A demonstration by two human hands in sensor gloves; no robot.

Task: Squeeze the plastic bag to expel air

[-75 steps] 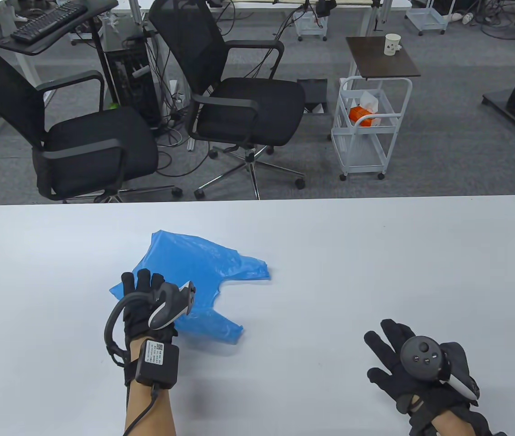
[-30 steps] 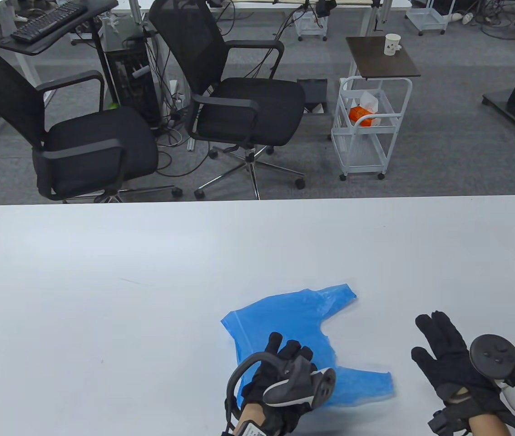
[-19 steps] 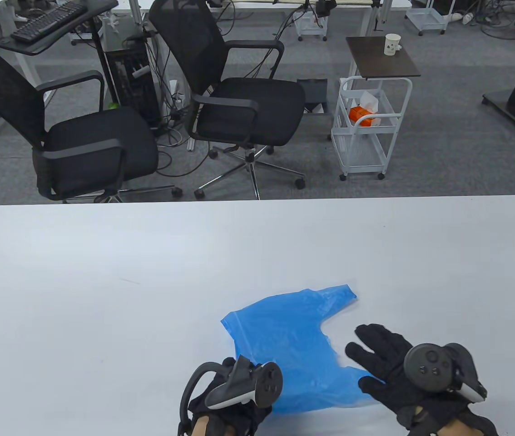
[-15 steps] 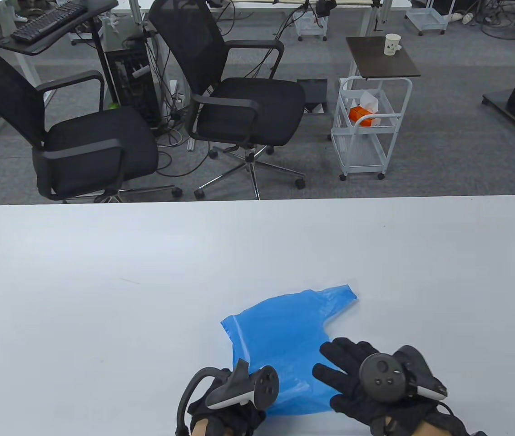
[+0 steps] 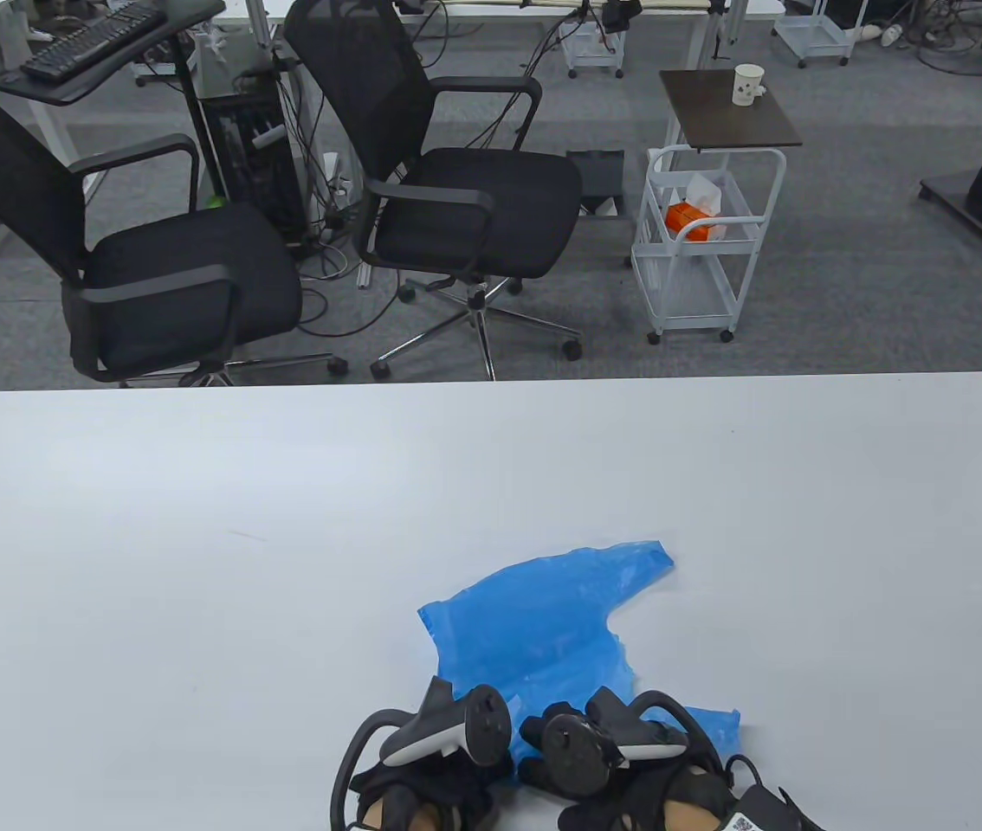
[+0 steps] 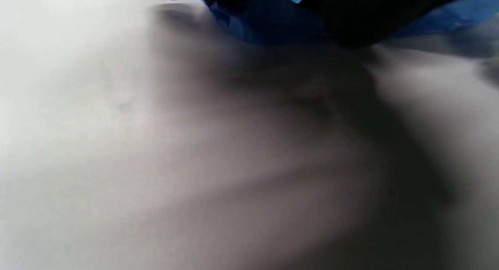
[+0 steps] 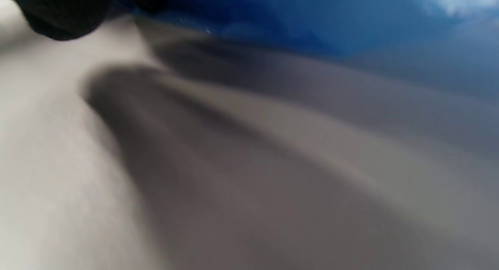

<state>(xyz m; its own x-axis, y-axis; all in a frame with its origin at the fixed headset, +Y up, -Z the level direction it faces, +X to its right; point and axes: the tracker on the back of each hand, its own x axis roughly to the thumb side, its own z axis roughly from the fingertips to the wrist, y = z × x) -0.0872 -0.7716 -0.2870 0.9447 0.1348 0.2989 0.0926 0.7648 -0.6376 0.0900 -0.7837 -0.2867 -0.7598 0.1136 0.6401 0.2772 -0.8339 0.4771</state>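
Observation:
A crumpled blue plastic bag [image 5: 543,623] lies on the white table [image 5: 197,519] near its front edge, with one handle pointing to the far right. My left hand [image 5: 448,766] and right hand [image 5: 556,749] sit side by side on the bag's near edge, fingers curled into the plastic. The trackers hide most of the fingers. In the left wrist view, black fingers [image 6: 351,13] close around blue plastic [image 6: 269,24] at the top edge. In the right wrist view, a fingertip [image 7: 62,13] touches the bag [image 7: 312,16].
Beyond the table's far edge stand two black office chairs [image 5: 456,199], a white rolling cart [image 5: 699,251] and a small side table with a paper cup [image 5: 746,84].
My left hand dragged the bag from the left middle to the front centre. My right hand then moved left onto the bag's near edge and curled beside the left hand.

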